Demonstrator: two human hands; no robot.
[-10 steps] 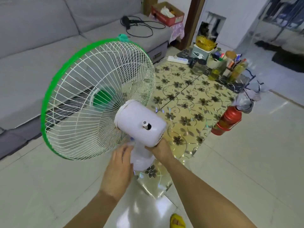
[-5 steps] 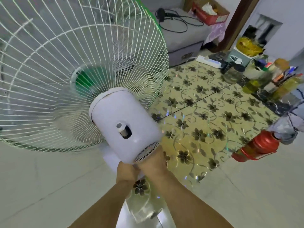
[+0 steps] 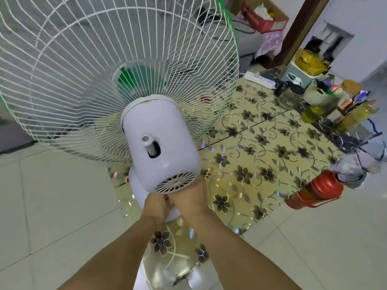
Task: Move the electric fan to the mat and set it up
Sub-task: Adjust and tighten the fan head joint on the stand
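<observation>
Fan (image 3: 161, 141): one, held over one mat (image 3: 272, 147).
Hands: two, left hand (image 3: 156, 203) and right hand (image 3: 188, 197), fingers wrapped round fan's neck.

Two bare forearms, no sleeves; left hand (image 3: 156, 203) and right hand (image 3: 188, 197) bare, no rings or wristwear visible

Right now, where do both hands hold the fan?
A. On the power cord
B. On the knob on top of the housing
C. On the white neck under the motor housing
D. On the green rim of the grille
C: the left hand and right hand grip the fan on its white neck, just under the vented back of the motor housing.
</observation>
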